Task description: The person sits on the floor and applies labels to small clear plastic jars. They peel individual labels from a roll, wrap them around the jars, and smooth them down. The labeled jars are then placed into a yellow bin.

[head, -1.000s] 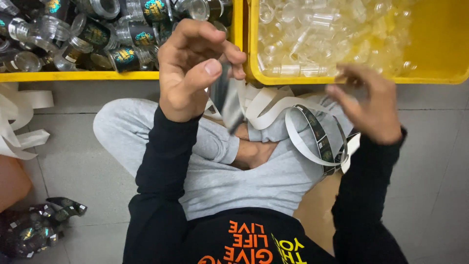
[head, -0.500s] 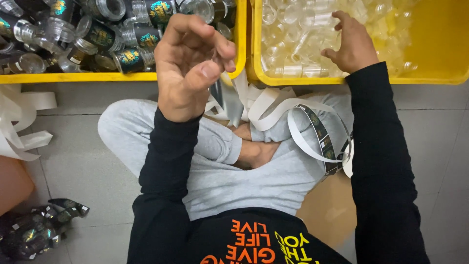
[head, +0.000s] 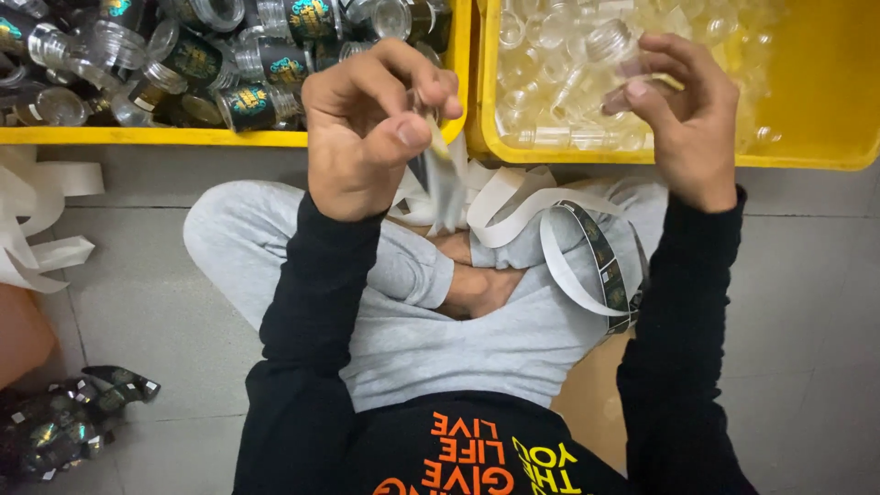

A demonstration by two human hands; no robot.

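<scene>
While the left hand (head: 367,128) pinches a label strip (head: 440,174) | right hand (head: 683,115) — grip closed round a clear bottle (head: 612,50)

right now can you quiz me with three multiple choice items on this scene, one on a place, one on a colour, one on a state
1. Where do the unlabelled clear bottles lie?
A. in the right-hand bin
B. on the floor by the knee
C. in the person's lap

2. What colour are the two bins?
A. blue
B. yellow
C. grey

3. What is the right hand doing?
A. resting flat on the floor
B. gripping a small clear bottle
C. hanging empty at the person's side

Answers:
1. A, the plain bottles fill the right bin, while the left bin holds labelled ones.
2. B, both bin walls are bright yellow.
3. B, its fingers close round a clear bottle raised above the right bin, while the left hand pinches a label strip.
</scene>
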